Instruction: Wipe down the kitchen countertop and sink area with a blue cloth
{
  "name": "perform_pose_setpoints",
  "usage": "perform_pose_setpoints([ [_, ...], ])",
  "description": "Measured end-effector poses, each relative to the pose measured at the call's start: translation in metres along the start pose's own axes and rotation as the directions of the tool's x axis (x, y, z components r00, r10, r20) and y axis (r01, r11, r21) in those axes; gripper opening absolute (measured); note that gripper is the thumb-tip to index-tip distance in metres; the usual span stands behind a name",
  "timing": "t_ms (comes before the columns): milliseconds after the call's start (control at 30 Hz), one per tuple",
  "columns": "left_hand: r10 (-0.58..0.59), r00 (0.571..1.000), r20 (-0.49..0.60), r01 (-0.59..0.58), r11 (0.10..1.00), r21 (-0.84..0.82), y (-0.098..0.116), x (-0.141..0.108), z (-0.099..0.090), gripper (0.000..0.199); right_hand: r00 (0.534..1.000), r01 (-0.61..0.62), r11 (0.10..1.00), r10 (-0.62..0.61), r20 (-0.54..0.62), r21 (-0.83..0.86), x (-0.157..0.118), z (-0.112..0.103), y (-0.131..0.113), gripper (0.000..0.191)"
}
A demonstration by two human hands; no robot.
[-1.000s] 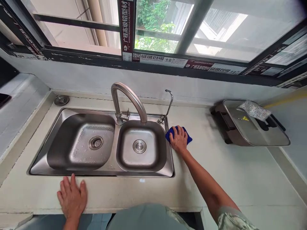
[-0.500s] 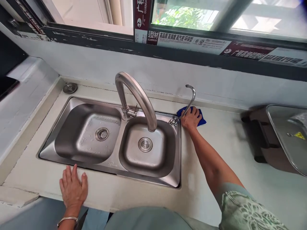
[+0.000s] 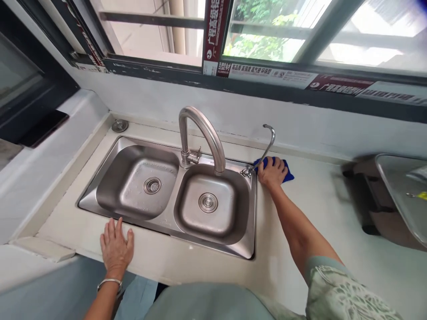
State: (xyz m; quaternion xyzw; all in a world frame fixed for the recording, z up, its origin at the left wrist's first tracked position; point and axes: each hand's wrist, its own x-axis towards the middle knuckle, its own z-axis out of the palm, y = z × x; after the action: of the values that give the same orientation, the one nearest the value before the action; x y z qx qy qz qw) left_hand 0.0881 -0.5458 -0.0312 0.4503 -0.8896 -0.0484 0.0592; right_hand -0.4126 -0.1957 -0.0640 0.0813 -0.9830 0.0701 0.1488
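Note:
My right hand presses on a blue cloth on the counter, just right of the small curved tap at the sink's back right corner. Flat on the counter's front edge, left of centre, lies my left hand, fingers spread, holding nothing. Between the hands is a steel double-bowl sink with water drops in its left bowl. A large arched faucet rises from the sink's back rim, its spout over the right bowl.
A brown appliance with a glass lid stands at the right. A round metal cap sits at the back left corner. Behind the counter are a white wall and a dark window frame. A dark ledge juts in at the left.
The camera view has shifted, so the sink and left hand appear farther right. My left hand stays flat on the counter, and my right hand is still on the cloth beside the small tap.

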Motion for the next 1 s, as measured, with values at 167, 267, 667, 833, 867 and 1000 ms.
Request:
perform_pose_setpoints([
  [167, 0.015, 0.999, -0.046, -0.017, 0.999, -0.035, -0.001, -0.002, 0.0, 0.062, 0.999, 0.02, 0.999, -0.018, 0.038, -0.035, -0.05, -0.024, 0.003, 0.055],
  [267, 0.022, 0.997, -0.068, -0.025, 0.998, -0.053, -0.002, -0.003, 0.0, 0.062, 0.997, 0.043, 0.997, -0.039, 0.062, -0.068, -0.08, -0.035, 0.001, 0.056],
  [667, 0.049, 0.988, -0.146, -0.064, 0.993, -0.099, -0.002, -0.006, 0.002, 0.062, 0.982, 0.17, 0.976, -0.156, 0.103, -0.138, -0.208, -0.073, 0.011, 0.055],
  [833, 0.052, 0.989, -0.139, -0.066, 0.993, -0.096, 0.0, -0.006, -0.002, 0.061, 0.951, 0.294, 0.954, -0.286, 0.118, -0.057, -0.282, -0.102, 0.038, 0.053],
  [867, 0.049, 0.99, -0.131, -0.062, 0.993, -0.097, 0.001, -0.005, -0.004, 0.061, 0.938, 0.328, 0.944, -0.322, 0.127, -0.03, -0.297, -0.108, 0.046, 0.054],
  [1000, 0.042, 0.995, -0.094, -0.051, 0.993, -0.104, 0.005, -0.004, -0.009, 0.061, 0.898, 0.406, 0.912, -0.409, 0.165, 0.048, -0.338, -0.128, 0.069, 0.062],
])
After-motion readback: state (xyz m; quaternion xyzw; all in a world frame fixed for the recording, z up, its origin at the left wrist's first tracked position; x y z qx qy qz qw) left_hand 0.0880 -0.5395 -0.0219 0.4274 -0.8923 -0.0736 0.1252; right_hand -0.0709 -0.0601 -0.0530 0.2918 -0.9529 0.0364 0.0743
